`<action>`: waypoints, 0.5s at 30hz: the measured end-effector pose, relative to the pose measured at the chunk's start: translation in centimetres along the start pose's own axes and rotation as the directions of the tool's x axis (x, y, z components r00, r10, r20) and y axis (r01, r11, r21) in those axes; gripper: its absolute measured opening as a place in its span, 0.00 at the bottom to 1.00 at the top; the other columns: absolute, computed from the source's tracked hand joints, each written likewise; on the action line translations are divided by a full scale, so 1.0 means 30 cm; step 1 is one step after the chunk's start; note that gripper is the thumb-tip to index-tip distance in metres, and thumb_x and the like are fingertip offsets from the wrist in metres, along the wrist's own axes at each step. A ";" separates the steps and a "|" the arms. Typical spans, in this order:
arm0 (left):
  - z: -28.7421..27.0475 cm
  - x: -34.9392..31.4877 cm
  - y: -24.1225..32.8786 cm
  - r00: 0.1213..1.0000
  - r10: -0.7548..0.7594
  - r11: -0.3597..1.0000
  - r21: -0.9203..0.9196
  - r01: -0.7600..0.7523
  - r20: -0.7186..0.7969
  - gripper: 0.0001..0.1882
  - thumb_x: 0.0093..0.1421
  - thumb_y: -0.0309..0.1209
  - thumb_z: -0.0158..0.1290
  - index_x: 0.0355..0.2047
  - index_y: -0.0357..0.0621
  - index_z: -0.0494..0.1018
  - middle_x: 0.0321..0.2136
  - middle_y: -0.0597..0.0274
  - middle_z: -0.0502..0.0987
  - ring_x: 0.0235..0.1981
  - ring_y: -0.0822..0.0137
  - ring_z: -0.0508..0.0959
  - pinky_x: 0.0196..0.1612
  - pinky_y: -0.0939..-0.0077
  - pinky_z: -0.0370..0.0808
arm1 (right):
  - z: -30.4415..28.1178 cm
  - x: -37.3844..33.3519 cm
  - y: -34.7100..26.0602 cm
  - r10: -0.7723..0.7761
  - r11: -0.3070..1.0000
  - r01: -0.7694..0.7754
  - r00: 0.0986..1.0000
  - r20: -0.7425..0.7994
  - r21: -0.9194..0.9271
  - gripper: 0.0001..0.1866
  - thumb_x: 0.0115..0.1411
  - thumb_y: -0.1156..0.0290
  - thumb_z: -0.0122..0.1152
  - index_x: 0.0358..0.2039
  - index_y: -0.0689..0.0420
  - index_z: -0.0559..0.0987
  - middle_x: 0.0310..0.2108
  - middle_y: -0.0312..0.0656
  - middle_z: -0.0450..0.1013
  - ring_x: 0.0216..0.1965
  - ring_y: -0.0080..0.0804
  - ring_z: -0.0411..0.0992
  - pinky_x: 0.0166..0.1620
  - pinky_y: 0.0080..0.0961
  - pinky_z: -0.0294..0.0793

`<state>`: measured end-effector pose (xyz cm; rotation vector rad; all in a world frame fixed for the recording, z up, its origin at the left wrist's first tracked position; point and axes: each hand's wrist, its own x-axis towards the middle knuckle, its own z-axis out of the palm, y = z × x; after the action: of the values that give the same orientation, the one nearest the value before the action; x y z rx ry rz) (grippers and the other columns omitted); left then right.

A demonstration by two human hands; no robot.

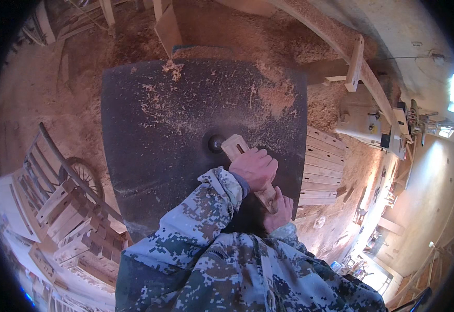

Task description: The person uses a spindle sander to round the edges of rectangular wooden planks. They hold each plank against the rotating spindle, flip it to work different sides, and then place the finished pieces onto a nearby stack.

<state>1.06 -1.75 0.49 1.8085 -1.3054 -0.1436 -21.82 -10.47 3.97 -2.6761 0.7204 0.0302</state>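
Note:
A short wooden piece with a slot cut near its far end [231,148] lies slantwise over the dark machine table [154,140]. Its far end is right beside a round spindle cutter [215,143] that sits in a hole in the table; whether they touch, I cannot tell. My left hand [255,169] is closed over the middle of the piece. At the near end, my right hand [280,210] grips the same piece, its fingers partly hidden. Sawdust and shavings [276,99] are scattered over the far half of the table.
Slotted boards [323,169] lie in a row to the right of the table. Cut wooden blocks [89,244] are piled at the left, by a cart with a spoked wheel [84,177]. A long wooden beam [320,26] crosses the far right; sawdust covers the floor.

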 end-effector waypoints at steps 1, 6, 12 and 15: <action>-0.004 -0.002 -0.002 1.000 0.001 1.000 -0.007 -0.001 0.012 0.07 0.58 0.35 0.61 0.29 0.49 0.75 0.24 0.65 0.75 0.33 0.60 0.77 0.38 0.62 0.74 | -0.001 -0.002 -0.002 0.000 1.000 0.000 1.000 0.015 -0.003 0.42 0.47 0.73 0.74 0.66 0.61 0.73 0.45 0.48 0.77 0.46 0.53 0.72 0.55 0.44 0.70; -0.028 -0.034 0.005 1.000 -0.018 0.999 -0.030 0.018 -0.004 0.07 0.57 0.34 0.61 0.28 0.49 0.74 0.24 0.64 0.75 0.33 0.60 0.77 0.37 0.62 0.74 | 0.003 -0.022 -0.001 -0.064 0.998 0.064 0.997 0.048 -0.011 0.42 0.47 0.74 0.72 0.66 0.64 0.72 0.46 0.50 0.77 0.46 0.53 0.72 0.54 0.45 0.70; -0.071 -0.100 0.023 0.999 -0.045 0.999 -0.016 0.046 0.027 0.06 0.57 0.32 0.61 0.28 0.48 0.75 0.24 0.64 0.75 0.33 0.59 0.77 0.37 0.63 0.74 | 0.010 -0.049 0.004 -0.150 0.989 0.149 0.985 0.086 0.020 0.45 0.44 0.71 0.75 0.66 0.66 0.71 0.47 0.50 0.77 0.47 0.50 0.73 0.54 0.44 0.70; -0.086 -0.115 0.029 0.999 -0.032 0.999 -0.002 0.032 0.000 0.06 0.55 0.32 0.62 0.28 0.48 0.75 0.24 0.64 0.75 0.33 0.59 0.76 0.37 0.62 0.74 | 0.017 -0.062 0.009 -0.165 0.986 0.163 0.981 0.099 0.036 0.47 0.44 0.69 0.76 0.67 0.64 0.71 0.48 0.50 0.77 0.48 0.49 0.73 0.55 0.43 0.70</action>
<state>0.32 2.48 1.38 1.8286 -1.2762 -0.1620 -23.52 -9.60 3.61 -2.6761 0.4638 0.1117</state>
